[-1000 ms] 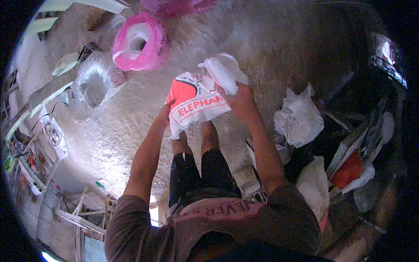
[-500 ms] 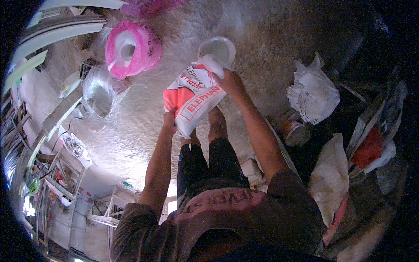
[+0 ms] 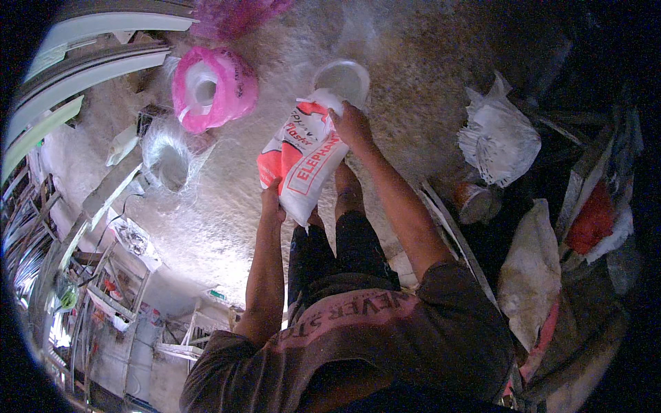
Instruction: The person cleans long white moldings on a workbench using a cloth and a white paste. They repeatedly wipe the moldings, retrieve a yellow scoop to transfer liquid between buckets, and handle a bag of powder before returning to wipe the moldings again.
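A white sack of plaster (image 3: 306,151) with orange-red print hangs tilted in front of my legs, its mouth toward a round, pale basin (image 3: 350,74) on the floor. My right hand (image 3: 350,127) is closed on the sack's upper edge near the mouth. Lower down, my left hand (image 3: 273,199) grips the sack's bottom left side. The sack's mouth overlaps the near rim of the basin in view, and I cannot tell whether powder is coming out.
A pink plastic bag around a white roll (image 3: 213,89) stands at the far left, with a bundle of pale fibre strands (image 3: 169,164) nearer. White moulding strips (image 3: 96,76) lie along the left. On the right are a crumpled white sack (image 3: 506,134), a small tub (image 3: 480,203) and a stained sack (image 3: 530,275).
The whole view has shifted slightly. The sack has turned a little, its mouth still by the basin's near rim. Both hands keep their hold.
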`<action>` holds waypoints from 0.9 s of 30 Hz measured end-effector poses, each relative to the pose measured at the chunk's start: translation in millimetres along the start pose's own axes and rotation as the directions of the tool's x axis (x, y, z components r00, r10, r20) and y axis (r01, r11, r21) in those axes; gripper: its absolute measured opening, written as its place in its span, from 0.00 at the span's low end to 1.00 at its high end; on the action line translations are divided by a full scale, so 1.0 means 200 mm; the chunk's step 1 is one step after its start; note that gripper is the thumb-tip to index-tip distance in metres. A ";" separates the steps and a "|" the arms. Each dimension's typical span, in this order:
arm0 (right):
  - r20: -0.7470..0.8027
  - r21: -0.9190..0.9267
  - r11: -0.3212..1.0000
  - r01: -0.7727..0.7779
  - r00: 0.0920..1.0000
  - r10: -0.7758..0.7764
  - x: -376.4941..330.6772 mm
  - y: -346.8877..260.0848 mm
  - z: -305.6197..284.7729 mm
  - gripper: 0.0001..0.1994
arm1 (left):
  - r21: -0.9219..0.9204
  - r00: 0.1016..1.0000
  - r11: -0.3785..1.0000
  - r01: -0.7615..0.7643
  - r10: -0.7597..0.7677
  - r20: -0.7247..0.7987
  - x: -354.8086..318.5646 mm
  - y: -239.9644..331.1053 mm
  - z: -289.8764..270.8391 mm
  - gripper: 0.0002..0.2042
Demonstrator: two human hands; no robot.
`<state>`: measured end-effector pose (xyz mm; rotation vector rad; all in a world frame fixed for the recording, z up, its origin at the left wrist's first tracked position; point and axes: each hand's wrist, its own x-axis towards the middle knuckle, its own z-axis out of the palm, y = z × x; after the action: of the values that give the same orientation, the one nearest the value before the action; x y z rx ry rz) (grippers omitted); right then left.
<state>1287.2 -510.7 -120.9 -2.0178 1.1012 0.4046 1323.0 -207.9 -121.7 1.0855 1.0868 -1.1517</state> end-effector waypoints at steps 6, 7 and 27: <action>-0.120 -0.051 0.990 0.129 0.984 -0.134 -0.05 0.06 0.05 0.24 | -0.006 0.999 0.999 -0.040 0.040 0.025 -0.14 0.02 0.10 0.18; -0.132 -0.026 0.992 0.125 0.983 -0.127 -0.05 0.06 0.05 0.23 | -0.024 0.999 1.000 -0.009 0.010 0.031 -0.15 0.02 0.11 0.18; -0.197 0.139 0.978 0.157 0.972 -0.128 0.03 0.15 0.19 0.15 | 0.058 0.999 0.997 -0.047 0.047 -0.007 -0.21 0.02 0.08 0.18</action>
<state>1269.7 -494.5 -164.8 -2.0119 1.0563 0.0534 1325.3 -217.0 -77.1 1.1562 1.0350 -1.1483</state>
